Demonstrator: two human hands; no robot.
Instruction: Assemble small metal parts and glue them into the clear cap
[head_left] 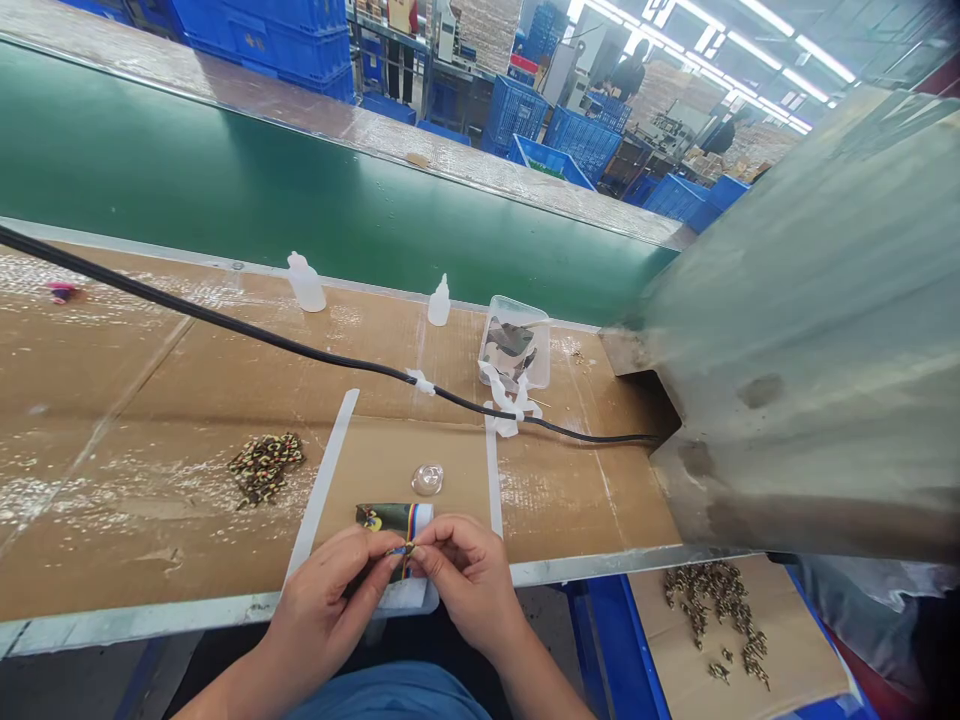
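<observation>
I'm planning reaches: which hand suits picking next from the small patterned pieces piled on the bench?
Probably the left hand: the pile of small brown-and-yellow pieces lies on that side; the right hand is farther off. Both hands pinch one small multicoloured piece, so the left should release first.

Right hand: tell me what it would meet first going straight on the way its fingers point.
Probably the left hand, just beyond the small patterned piece pinched between them, since the right hand points across toward it; exact depth is hard to judge.
</observation>
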